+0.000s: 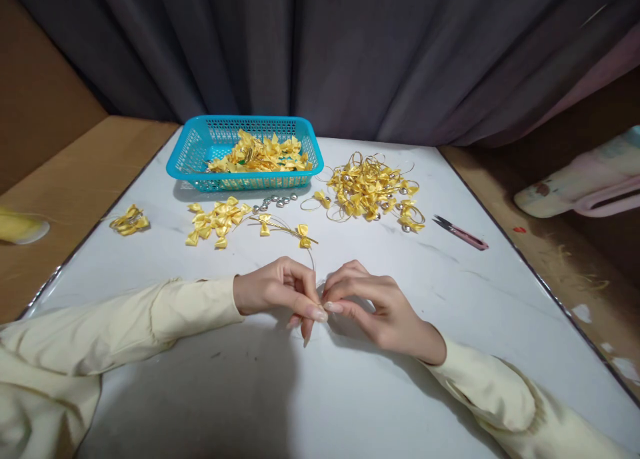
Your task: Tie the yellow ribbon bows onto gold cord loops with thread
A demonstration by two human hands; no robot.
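My left hand (pixel 295 292) and my right hand (pixel 370 303) meet fingertip to fingertip above the white table (pixel 210 392). Both are closed in a pinch on a thin cord (pixel 313 260), which rises from the fingers toward a yellow ribbon bow (pixel 304 236). What lies right between the fingertips is too small to make out. Just beyond the hands, another yellow bow (pixel 265 225) lies near a thin gold strand (pixel 285 229). Several silver bells (pixel 275 202) sit behind these, beside a loose pile of yellow bows (pixel 216 222).
A blue plastic basket (pixel 245 177) holding yellow bows stands at the back. Right of it lies a heap of bows on gold loops with bells (pixel 373 187). Pink-handled thread snips (pixel 460 233) rest at the right, a small bow bundle (pixel 130 220) at the left. A tumbler (pixel 575 172) is beyond the table's right edge.
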